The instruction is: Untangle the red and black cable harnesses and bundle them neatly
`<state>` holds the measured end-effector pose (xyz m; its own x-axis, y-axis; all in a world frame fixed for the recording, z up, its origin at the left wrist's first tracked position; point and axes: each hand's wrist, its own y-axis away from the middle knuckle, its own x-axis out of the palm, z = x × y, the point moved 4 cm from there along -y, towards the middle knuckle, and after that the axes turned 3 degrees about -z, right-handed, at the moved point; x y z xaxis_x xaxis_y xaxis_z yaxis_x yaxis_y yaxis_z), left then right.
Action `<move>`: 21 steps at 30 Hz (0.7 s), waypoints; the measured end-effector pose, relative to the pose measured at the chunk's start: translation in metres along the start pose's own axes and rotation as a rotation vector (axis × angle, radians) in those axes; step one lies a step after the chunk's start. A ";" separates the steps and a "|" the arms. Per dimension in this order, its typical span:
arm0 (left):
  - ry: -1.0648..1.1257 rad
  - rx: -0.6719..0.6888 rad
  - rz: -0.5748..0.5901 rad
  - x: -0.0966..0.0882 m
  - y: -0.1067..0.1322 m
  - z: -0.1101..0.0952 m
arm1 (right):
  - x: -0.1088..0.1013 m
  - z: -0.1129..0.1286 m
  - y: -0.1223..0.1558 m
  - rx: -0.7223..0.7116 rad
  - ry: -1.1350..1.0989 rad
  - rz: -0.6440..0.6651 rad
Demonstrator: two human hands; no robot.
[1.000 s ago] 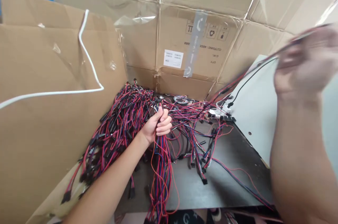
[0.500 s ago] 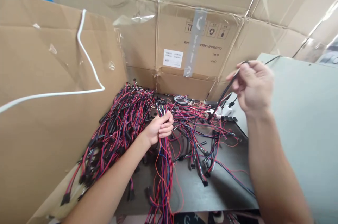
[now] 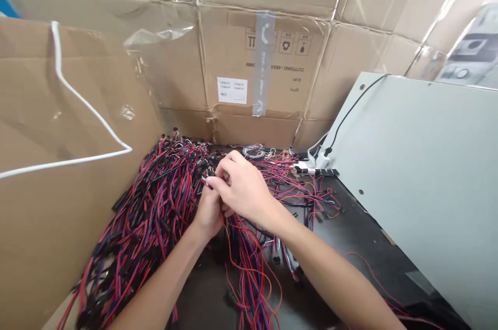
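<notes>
A bundle of red, blue and black wires (image 3: 251, 273) hangs down over the dark table, with black connectors (image 3: 208, 164) at its upper end. My left hand (image 3: 211, 210) is closed around the bundle just below those connectors. Over it, my right hand (image 3: 243, 184) pinches at the connector end, thumb and fingers bent together. What exactly lies between the right fingertips is mostly covered; a bit of wire shows there. A large heap of similar wires (image 3: 155, 205) with black ends lies directly to the left.
More loose wires (image 3: 280, 172) spread across the back of the dark table (image 3: 350, 236). A white power strip (image 3: 311, 168) with plugs sits behind, beside a pale grey panel (image 3: 420, 164) on the right. Cardboard (image 3: 70, 216) stands on the left, with a white cable (image 3: 89, 104) over it.
My right hand has come down from the upper right to the bundle's top, and the dark cable no longer trails from it. My left hand keeps its hold. The view has shifted rightward.
</notes>
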<state>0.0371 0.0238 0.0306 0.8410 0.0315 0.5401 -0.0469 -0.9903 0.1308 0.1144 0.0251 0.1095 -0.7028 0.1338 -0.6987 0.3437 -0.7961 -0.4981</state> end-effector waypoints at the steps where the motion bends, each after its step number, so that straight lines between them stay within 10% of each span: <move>1: -0.030 0.017 -0.030 -0.001 -0.001 -0.002 | -0.005 -0.010 -0.001 -0.031 -0.033 0.009; 9: -0.183 0.255 -0.097 -0.002 -0.003 -0.014 | -0.067 -0.158 0.042 0.321 0.159 0.253; 21: -0.262 0.293 -0.137 -0.003 -0.007 -0.017 | -0.043 -0.208 0.088 0.551 0.090 0.225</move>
<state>0.0253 0.0328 0.0423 0.9391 0.1681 0.2997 0.1991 -0.9770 -0.0758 0.3043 0.0721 -0.0117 -0.5866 -0.0437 -0.8087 0.0880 -0.9961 -0.0100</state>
